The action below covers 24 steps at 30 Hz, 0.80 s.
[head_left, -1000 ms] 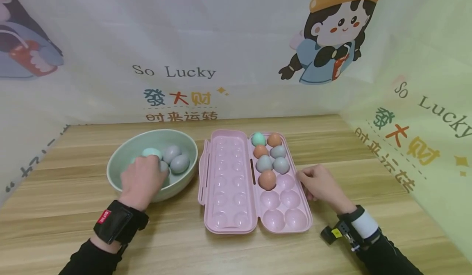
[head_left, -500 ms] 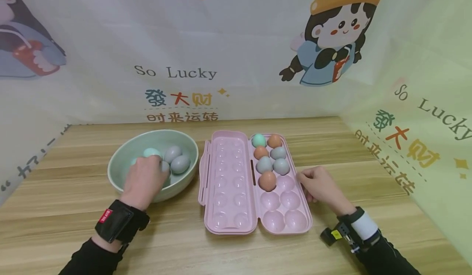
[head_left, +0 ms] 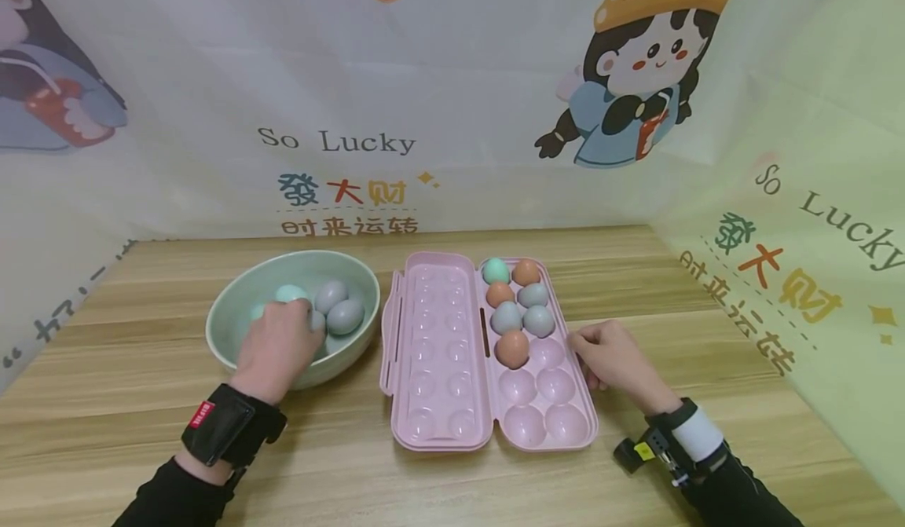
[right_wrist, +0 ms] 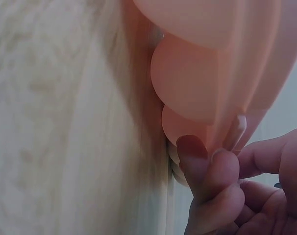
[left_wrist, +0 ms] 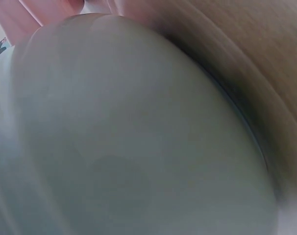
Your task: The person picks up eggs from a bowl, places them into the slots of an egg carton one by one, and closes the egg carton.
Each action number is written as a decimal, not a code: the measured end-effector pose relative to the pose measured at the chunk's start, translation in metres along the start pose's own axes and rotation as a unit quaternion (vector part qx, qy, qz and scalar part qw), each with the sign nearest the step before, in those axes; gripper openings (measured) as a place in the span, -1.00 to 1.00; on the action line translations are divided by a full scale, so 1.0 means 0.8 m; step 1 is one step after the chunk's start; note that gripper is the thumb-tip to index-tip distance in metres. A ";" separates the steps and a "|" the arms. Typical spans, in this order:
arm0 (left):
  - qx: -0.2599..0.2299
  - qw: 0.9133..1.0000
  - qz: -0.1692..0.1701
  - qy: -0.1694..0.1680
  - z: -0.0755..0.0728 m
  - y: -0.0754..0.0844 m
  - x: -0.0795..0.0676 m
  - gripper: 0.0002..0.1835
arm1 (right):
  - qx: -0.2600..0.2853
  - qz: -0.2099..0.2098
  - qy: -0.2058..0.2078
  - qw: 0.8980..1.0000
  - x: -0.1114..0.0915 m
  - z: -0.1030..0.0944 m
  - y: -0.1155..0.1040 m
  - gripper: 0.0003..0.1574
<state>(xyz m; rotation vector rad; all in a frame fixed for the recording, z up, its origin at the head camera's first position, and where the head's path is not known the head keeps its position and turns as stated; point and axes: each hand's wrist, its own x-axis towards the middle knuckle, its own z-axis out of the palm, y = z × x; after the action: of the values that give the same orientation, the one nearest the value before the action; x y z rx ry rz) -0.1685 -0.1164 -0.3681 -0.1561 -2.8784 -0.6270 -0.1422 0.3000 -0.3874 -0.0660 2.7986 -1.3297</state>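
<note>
Pale cartoon-printed backdrop (head_left: pixel 467 79), "So Lucky" lettering (head_left: pixel 368 142), wood-grain tabletop (head_left: pixel 339 456)

A wood-grain tabletop (head_left: pixel 339 472) before me holds a pale green bowl (head_left: pixel 353 364) and, just beside it, a pink egg carton (head_left: pixel 547 350) — lying open, its lid (head_left: pixel 441 366) folded back

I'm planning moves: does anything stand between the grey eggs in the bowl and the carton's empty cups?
Yes: first the bowl's rim, then the open pink lid, which lies between bowl and empty cups. The right hand holds the carton's outer edge, off that line.
</note>
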 end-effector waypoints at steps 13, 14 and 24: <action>-0.011 1.000 -0.003 -0.018 0.000 -0.001 0.000 -0.85 | 0.020 -0.003 -0.001 1.000 -0.003 0.001 -0.001 -0.57; -0.012 1.000 -0.002 -0.019 0.000 -0.001 0.000 -0.84 | 0.020 -0.002 -0.001 1.000 -0.003 0.001 -0.001 -0.57; -0.010 1.000 -0.008 -0.025 0.001 -0.001 0.000 -0.80 | 0.012 0.005 0.000 1.000 -0.002 0.002 -0.001 -0.56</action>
<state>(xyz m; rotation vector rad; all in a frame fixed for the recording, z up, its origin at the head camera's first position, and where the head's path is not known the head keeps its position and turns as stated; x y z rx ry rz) -0.1685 -0.1165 -0.3689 -0.1540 -2.9241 -0.6640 -0.1401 0.2987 -0.3878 -0.0504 2.7778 -1.3599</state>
